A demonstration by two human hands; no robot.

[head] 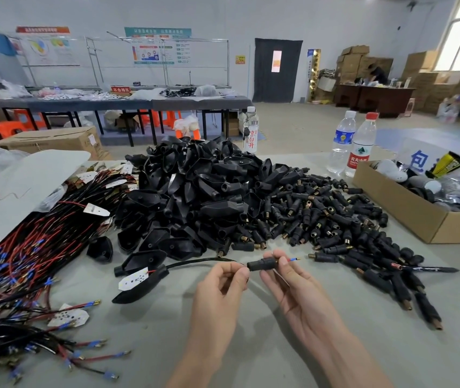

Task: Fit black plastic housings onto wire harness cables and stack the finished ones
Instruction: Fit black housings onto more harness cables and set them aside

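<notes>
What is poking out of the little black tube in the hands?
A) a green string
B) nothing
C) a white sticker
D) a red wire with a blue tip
D: a red wire with a blue tip sticks out of the tubular black housing that the right hand pinches, while the left hand pinches the black cable.

Cable (195, 261) vanishes behind left hand (220, 281) fingers; small housing (261, 265) partly covered by right hand (293, 289) fingers; cardboard box (407, 208) cut by right edge, harness pile (13, 261) by left edge; wall posters (153, 51) too blurry to read
</notes>
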